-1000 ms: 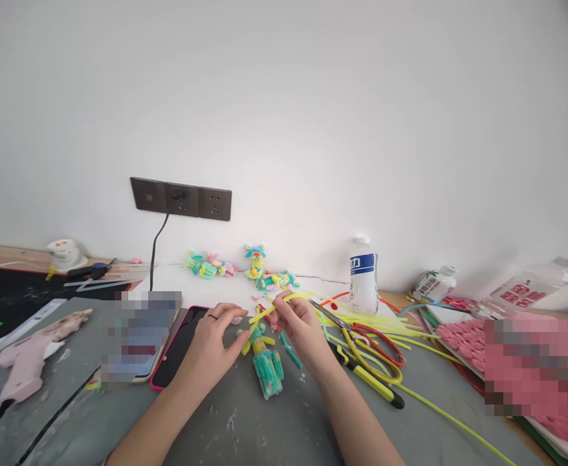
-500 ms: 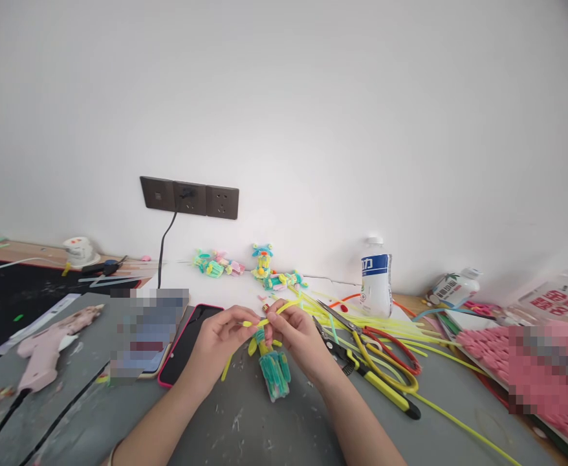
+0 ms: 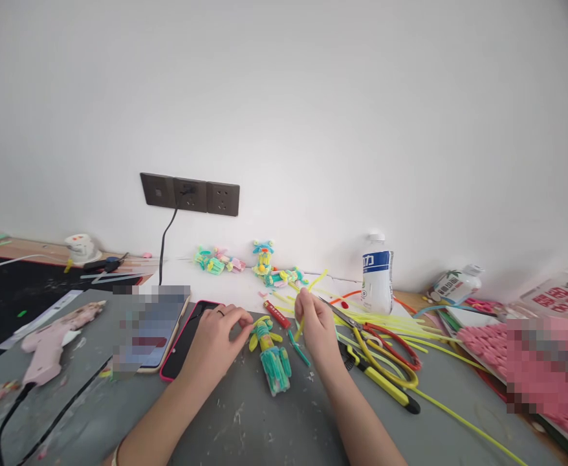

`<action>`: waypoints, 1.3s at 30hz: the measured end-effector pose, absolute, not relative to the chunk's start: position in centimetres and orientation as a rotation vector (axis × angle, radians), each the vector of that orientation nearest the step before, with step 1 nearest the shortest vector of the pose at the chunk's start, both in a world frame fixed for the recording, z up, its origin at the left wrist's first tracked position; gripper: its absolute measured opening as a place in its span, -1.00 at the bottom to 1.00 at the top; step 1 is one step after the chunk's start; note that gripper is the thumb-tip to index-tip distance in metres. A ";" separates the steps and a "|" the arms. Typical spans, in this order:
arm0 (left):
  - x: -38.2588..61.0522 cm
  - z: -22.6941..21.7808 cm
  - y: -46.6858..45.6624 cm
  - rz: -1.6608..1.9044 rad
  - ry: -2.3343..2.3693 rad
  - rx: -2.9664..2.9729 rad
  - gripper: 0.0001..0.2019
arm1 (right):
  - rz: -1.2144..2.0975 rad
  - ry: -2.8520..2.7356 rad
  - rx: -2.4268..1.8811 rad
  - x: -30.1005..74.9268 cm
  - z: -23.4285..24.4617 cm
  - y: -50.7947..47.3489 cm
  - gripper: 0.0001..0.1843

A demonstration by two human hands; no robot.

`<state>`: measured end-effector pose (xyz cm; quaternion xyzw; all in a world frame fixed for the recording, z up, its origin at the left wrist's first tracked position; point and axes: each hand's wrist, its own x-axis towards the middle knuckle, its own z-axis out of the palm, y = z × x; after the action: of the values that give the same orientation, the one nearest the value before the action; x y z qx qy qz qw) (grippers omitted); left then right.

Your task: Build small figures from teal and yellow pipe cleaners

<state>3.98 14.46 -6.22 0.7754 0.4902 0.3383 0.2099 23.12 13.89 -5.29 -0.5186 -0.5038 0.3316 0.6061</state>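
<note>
Seen from the head camera, a person works at a desk, both bare hands near a teal-and-yellow figure (image 3: 274,370) that lies on a grey mat (image 3: 235,427). The left hand (image 3: 218,336), a dark ring (image 3: 220,312) on one finger, is loosely curled, thumb and forefinger almost meeting at the tips, with nothing visible in its hold. The right hand (image 3: 316,327) is closed in a pinch around a yellow strip (image 3: 319,279), one end rising above the fingers toward the far right, the other showing below them on the left.

The figure lies between the two hands, its long axis running from the far left to the near right, its narrower yellow-banded end toward the far side. That end sits just right of the left fingertips; whether they touch it cannot be told. The left hand is the nearer; the right hand stands apart, with a red tube (image 3: 277,315) and a teal piece (image 3: 298,349) in the gap.

To the right lie scissors (image 3: 394,380) and a yellow-and-black hand tool (image 3: 378,383); to the left, a pink-edged phone (image 3: 182,353) and a pink glue gun (image 3: 51,346). More small figures (image 3: 211,262) rest at the far side.
</note>
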 end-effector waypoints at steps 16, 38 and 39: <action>3.6 -4.9 14.4 1.168 1.258 1.797 -0.81 | 0.869 -1.512 -1.217 23.2 -5.2 13.8 -0.63; 4.8 -4.4 12.7 0.747 0.747 1.045 -0.70 | 1.187 -1.248 -0.805 21.7 -4.3 12.6 -0.70; 4.8 -4.5 12.8 0.756 0.753 1.032 -0.70 | 1.176 -1.279 -0.808 21.6 -4.3 12.6 -0.70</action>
<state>4.76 12.76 -4.53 0.4701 0.3431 0.3440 0.7369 21.65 12.56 -4.30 -0.3452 -0.5460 0.5020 0.5751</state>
